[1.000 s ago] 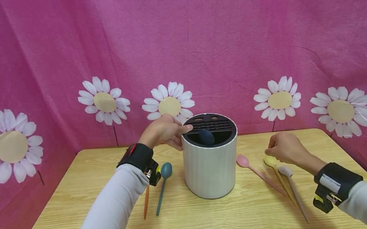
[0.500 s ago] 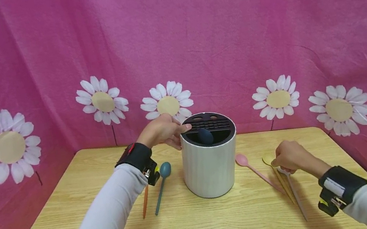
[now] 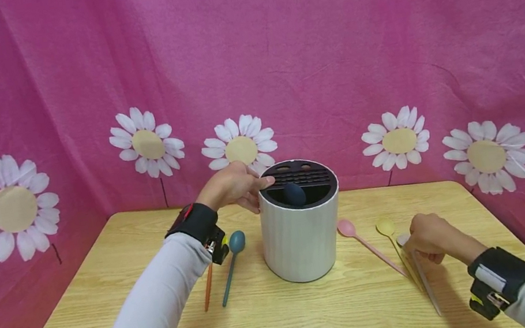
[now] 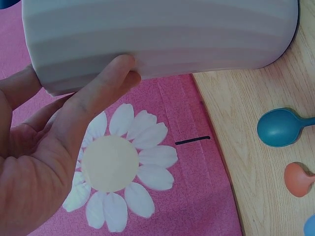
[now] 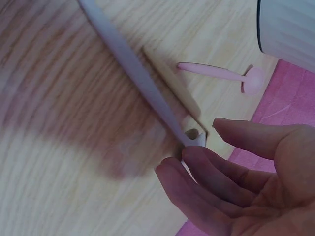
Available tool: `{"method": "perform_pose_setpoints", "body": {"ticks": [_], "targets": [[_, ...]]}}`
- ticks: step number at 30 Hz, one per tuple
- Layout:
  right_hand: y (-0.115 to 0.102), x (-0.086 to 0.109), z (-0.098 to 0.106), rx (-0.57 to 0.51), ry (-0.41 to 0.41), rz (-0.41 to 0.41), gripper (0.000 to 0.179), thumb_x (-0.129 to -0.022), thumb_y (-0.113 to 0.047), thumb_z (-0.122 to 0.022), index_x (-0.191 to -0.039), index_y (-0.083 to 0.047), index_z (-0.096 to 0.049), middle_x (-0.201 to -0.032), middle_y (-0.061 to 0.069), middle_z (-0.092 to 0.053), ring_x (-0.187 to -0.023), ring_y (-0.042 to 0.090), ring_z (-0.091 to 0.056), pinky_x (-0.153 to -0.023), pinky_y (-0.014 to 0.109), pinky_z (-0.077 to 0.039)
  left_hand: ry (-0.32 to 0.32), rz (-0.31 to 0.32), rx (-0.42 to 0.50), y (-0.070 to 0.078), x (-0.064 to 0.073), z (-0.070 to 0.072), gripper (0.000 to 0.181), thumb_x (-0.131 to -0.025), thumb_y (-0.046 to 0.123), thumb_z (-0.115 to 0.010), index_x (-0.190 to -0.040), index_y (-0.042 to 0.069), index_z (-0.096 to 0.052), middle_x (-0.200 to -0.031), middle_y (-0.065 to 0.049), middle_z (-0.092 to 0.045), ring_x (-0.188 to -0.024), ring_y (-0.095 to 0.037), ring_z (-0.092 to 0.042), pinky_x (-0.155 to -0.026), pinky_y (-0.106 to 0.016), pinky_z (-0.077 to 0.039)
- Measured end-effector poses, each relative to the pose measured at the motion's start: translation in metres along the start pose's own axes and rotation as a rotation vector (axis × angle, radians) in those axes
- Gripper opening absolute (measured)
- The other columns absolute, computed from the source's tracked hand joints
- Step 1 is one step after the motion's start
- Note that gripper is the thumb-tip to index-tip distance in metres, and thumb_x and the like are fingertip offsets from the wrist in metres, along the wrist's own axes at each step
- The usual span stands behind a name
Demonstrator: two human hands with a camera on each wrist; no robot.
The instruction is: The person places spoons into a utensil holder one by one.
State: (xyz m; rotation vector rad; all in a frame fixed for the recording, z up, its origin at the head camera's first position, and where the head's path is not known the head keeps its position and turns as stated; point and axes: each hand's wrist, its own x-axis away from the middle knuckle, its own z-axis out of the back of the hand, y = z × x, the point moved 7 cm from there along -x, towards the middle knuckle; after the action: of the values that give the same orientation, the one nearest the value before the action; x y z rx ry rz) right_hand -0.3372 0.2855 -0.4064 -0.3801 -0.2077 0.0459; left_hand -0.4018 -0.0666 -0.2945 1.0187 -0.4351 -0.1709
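A white ribbed utensil holder (image 3: 303, 245) with a black slotted top stands mid-table. My left hand (image 3: 234, 188) grips its left side at the rim, thumb over the edge and fingers against the outer wall (image 4: 162, 39). A dark blue spoon head (image 3: 295, 194) pokes up from the front opening. On the right, my right hand (image 3: 435, 237) is over a grey spoon (image 3: 428, 288). The right wrist view has its fingertips at the neck of the grey spoon (image 5: 142, 83), thumb apart from it. Beside that lies a yellow spoon (image 3: 385, 226), then a pink spoon (image 3: 346, 228).
Left of the holder lie a teal spoon (image 3: 237, 242) and an orange spoon (image 3: 209, 288), partly behind the left wrist. A light blue rounded piece (image 4: 310, 227) shows at the left wrist view's corner. A pink cloth (image 3: 306, 51) with daisies hangs behind the wooden table (image 3: 290, 323).
My right hand has moved from above the yellow spoon's head rightward and nearer, to the grey spoon. My left hand has stayed on the utensil holder.
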Motion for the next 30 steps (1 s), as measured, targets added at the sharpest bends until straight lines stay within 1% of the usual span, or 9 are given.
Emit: {"method": "perform_pose_setpoints", "body": {"ticks": [3, 6, 12, 16, 21, 25, 30], "targets": [[0.004, 0.000, -0.003, 0.006, -0.007, -0.013, 0.026, -0.077, -0.008, -0.071, -0.058, -0.001, -0.056, -0.048, 0.004, -0.052, -0.040, 0.016, -0.055, -0.040, 0.030, -0.054, 0.001, 0.002, 0.002, 0.000, -0.001, 0.000, 0.049, -0.095, 0.026, -0.065, -0.130, -0.007, -0.054, -0.105, -0.019, -0.065, -0.078, -0.026, -0.069, -0.071, -0.040, -0.059], [0.007, 0.000, -0.004, 0.005, -0.002, -0.009, 0.024, -0.076, -0.008, -0.071, -0.059, -0.001, -0.056, -0.049, 0.005, -0.054, -0.041, 0.016, -0.056, -0.040, 0.031, -0.055, -0.002, 0.001, 0.002, -0.001, -0.001, -0.001, 0.050, -0.095, 0.025, -0.065, -0.131, -0.008, -0.053, -0.104, -0.019, -0.066, -0.078, -0.027, -0.069, -0.071, -0.040, -0.059], [0.011, 0.002, -0.010, -0.006, -0.003, -0.013, 0.021, -0.073, -0.007, -0.069, -0.058, -0.003, -0.054, -0.049, 0.006, -0.055, -0.041, 0.017, -0.056, -0.040, 0.031, -0.055, 0.004, 0.008, -0.004, -0.002, -0.001, -0.001, 0.051, -0.095, 0.026, -0.066, -0.132, -0.008, -0.052, -0.101, -0.019, -0.067, -0.076, -0.026, -0.069, -0.071, -0.041, -0.059], [0.012, 0.002, -0.013, -0.011, -0.011, -0.013, 0.024, -0.074, -0.009, -0.070, -0.060, -0.003, -0.052, -0.050, 0.007, -0.055, -0.041, 0.018, -0.057, -0.040, 0.032, -0.055, -0.001, 0.007, -0.006, -0.001, -0.001, -0.001, 0.053, -0.095, 0.026, -0.065, -0.134, -0.008, -0.050, -0.103, -0.019, -0.066, -0.077, -0.026, -0.069, -0.072, -0.040, -0.059], [0.015, -0.001, -0.013, -0.009, -0.022, -0.024, 0.023, -0.076, -0.010, -0.071, -0.064, -0.002, -0.053, -0.053, 0.008, -0.055, -0.043, 0.019, -0.059, -0.042, 0.032, -0.056, 0.003, 0.011, -0.006, 0.000, 0.000, 0.000, 0.050, -0.095, 0.026, -0.066, -0.131, -0.007, -0.054, -0.104, -0.019, -0.066, -0.077, -0.026, -0.069, -0.072, -0.041, -0.059], [0.015, -0.002, -0.015, -0.013, -0.025, -0.029, 0.021, -0.076, -0.009, -0.071, -0.065, -0.002, -0.054, -0.054, 0.009, -0.056, -0.044, 0.019, -0.059, -0.042, 0.032, -0.056, 0.001, 0.016, 0.003, -0.001, -0.001, 0.000, 0.047, -0.094, 0.026, -0.066, -0.128, -0.006, -0.057, -0.105, -0.019, -0.065, -0.078, -0.026, -0.069, -0.071, -0.040, -0.059], [0.015, -0.003, -0.016, -0.003, -0.033, -0.044, 0.017, -0.076, -0.007, -0.069, -0.066, -0.001, -0.056, -0.056, 0.010, -0.057, -0.046, 0.018, -0.059, -0.043, 0.031, -0.056, 0.002, 0.014, 0.001, -0.001, 0.000, 0.000, 0.048, -0.095, 0.026, -0.066, -0.129, -0.006, -0.056, -0.106, -0.018, -0.065, -0.079, -0.026, -0.069, -0.072, -0.040, -0.059]]}}
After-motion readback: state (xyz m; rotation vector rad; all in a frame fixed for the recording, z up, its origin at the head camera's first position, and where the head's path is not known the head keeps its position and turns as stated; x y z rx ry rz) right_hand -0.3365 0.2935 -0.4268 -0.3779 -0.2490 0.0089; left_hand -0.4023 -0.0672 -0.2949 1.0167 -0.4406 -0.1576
